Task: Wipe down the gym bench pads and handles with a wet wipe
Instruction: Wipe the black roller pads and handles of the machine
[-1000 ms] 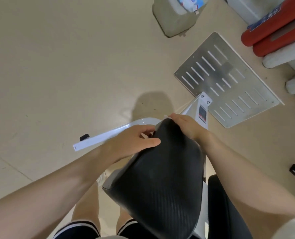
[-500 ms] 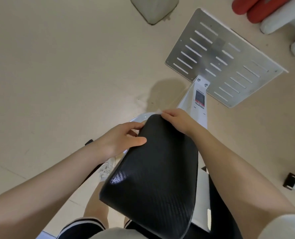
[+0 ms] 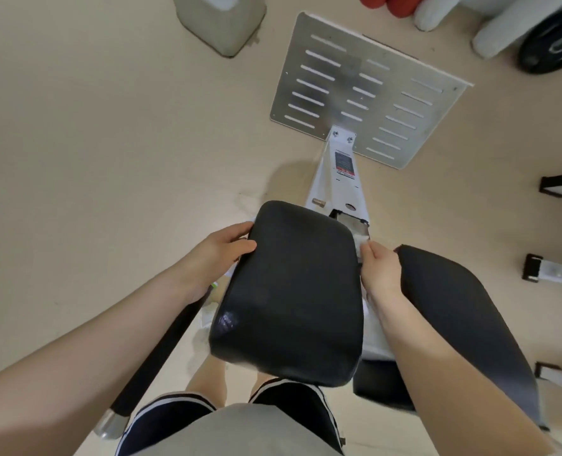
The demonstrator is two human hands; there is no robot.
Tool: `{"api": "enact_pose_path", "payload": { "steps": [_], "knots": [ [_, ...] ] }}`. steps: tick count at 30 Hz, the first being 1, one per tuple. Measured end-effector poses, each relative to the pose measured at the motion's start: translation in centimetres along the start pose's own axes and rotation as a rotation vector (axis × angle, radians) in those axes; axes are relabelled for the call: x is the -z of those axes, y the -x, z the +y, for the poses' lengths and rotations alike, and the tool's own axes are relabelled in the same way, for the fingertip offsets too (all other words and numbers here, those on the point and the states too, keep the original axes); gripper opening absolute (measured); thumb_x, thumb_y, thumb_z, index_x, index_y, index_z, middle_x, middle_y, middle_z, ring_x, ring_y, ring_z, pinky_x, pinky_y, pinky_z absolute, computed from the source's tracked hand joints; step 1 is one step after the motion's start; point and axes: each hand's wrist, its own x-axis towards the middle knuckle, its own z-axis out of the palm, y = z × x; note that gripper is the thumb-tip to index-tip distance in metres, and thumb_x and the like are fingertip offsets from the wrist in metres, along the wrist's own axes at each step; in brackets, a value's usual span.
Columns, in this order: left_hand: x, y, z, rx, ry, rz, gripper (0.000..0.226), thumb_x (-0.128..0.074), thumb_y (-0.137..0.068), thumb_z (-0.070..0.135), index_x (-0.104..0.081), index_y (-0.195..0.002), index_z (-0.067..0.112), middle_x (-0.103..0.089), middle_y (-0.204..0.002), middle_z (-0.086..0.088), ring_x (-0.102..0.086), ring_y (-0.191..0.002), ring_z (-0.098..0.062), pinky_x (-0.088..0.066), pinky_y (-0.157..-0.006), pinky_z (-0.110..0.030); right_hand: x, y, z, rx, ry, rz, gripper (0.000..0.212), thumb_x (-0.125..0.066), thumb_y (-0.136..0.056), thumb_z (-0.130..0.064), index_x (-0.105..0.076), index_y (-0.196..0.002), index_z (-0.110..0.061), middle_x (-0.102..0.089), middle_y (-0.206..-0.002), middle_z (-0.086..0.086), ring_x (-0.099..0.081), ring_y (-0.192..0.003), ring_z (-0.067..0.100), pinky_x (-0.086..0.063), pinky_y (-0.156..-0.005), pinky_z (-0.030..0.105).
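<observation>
Beige floor (image 3: 92, 143) lies under the gym machine. At left, the left hand (image 3: 219, 255) grips the edge of the black pad (image 3: 293, 291), thumb on top. Right of this pad, the right hand (image 3: 380, 268) pinches a white wet wipe (image 3: 362, 240), beside a second pad (image 3: 463, 324).

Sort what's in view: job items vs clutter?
Job: black pad, second pad, wipe in right hand, left hand, black handle.
Clutter: metal footplate, grey bin, weight plate.
</observation>
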Motion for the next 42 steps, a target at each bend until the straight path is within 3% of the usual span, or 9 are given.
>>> {"api": "enact_pose_path", "payload": {
  "steps": [8,13,19,20,21,23,26,33,42],
  "knots": [
    [0.1,2.9,-1.6,-0.002,0.06,0.051,0.033,-0.046,-0.096,0.022,-0.056,-0.127,0.015,-0.062,-0.123,-0.001,-0.055,-0.117,-0.017,-0.038,-0.106,-0.034,2.4,8.9,2.3,-0.057,-0.254,-0.044,0.03,-0.046,-0.091,-0.007,-0.045,-0.06,-0.008,-0.037,-0.061,0.011,-0.036,-0.061,0.02,-0.034,-0.058,0.031],
    [0.2,4.6,-3.0,-0.055,0.031,-0.026,0.03,-0.039,-0.098,0.027,-0.065,-0.11,0.018,-0.069,-0.101,0.003,-0.061,-0.093,-0.011,-0.045,-0.077,-0.022,0.8,7.6,1.3,-0.125,-0.378,0.033,0.021,-0.044,-0.09,-0.01,-0.05,-0.07,-0.008,-0.039,-0.068,0.008,-0.032,-0.063,0.019,-0.029,-0.057,0.032],
    [0.3,6.0,-4.2,-0.151,-0.042,-0.057,0.033,-0.038,-0.097,0.037,-0.065,-0.111,0.024,-0.068,-0.108,0.004,-0.06,-0.097,-0.009,-0.043,-0.078,-0.021,3.0,13.9,2.4,-0.028,-0.409,0.005,0.024,-0.045,-0.094,-0.004,-0.056,-0.073,-0.002,-0.046,-0.069,0.017,-0.048,-0.067,0.022,-0.046,-0.075,0.03],
    [0.3,6.2,-4.3,-0.154,-0.033,-0.056,0.034,-0.038,-0.096,0.038,-0.065,-0.111,0.023,-0.067,-0.11,0.003,-0.06,-0.1,-0.01,-0.043,-0.081,-0.022,3.5,15.1,2.7,-0.006,-0.409,0.012,0.022,-0.044,-0.094,-0.003,-0.06,-0.08,0.003,-0.045,-0.069,0.009,-0.024,-0.082,0.009,-0.047,-0.082,0.032],
    [0.3,6.4,-4.4,-0.157,-0.026,-0.057,0.034,-0.038,-0.096,0.037,-0.065,-0.111,0.022,-0.067,-0.11,0.002,-0.06,-0.101,-0.011,-0.044,-0.083,-0.023,4.0,15.9,2.8,0.007,-0.389,0.027,0.021,-0.044,-0.094,-0.003,-0.062,-0.09,0.008,-0.052,-0.079,0.029,-0.044,-0.103,0.041,-0.048,-0.084,0.032],
    [0.4,6.8,-4.6,-0.171,0.003,-0.075,0.034,-0.037,-0.097,0.031,-0.065,-0.111,0.018,-0.067,-0.107,0.0,-0.059,-0.1,-0.013,-0.043,-0.081,-0.023,4.8,16.7,2.0,0.11,-0.305,0.067,0.022,-0.046,-0.094,-0.005,-0.064,-0.081,-0.001,-0.051,-0.067,0.014,-0.031,-0.07,0.007,-0.044,-0.069,0.027],
    [0.9,7.5,-5.0,-0.212,0.037,-0.094,0.037,-0.031,-0.096,0.013,-0.062,-0.117,0.014,-0.065,-0.107,0.0,-0.058,-0.099,-0.012,-0.043,-0.081,-0.021,4.6,16.0,-1.1,0.361,-0.134,0.143,0.02,-0.048,-0.092,-0.008,-0.057,-0.075,-0.014,-0.046,-0.063,-0.011,-0.039,-0.06,0.006,-0.033,-0.061,0.017],
    [1.9,10.0,-7.4,-0.297,0.091,-0.109,0.04,-0.028,-0.095,-0.002,-0.055,-0.12,0.014,-0.056,-0.129,-0.008,-0.051,-0.12,-0.015,-0.035,-0.106,-0.029,-2.5,14.0,-7.1,0.75,0.414,-0.054,0.031,-0.043,-0.096,-0.009,-0.061,-0.12,-0.016,-0.064,-0.119,0.007,-0.056,-0.111,0.025,-0.039,-0.097,0.027],
    [1.8,12.2,-9.1,-0.211,0.237,-0.047,0.033,-0.038,-0.092,0.012,-0.06,-0.115,0.018,-0.061,-0.12,0.002,-0.055,-0.112,-0.009,-0.04,-0.099,-0.03,-7.4,23.1,1.6,1.268,0.519,-0.173,0.03,-0.053,-0.071,-0.005,-0.073,-0.093,-0.011,-0.072,-0.1,0.006,-0.07,-0.087,0.019,-0.059,-0.067,0.031]
  ]
}}
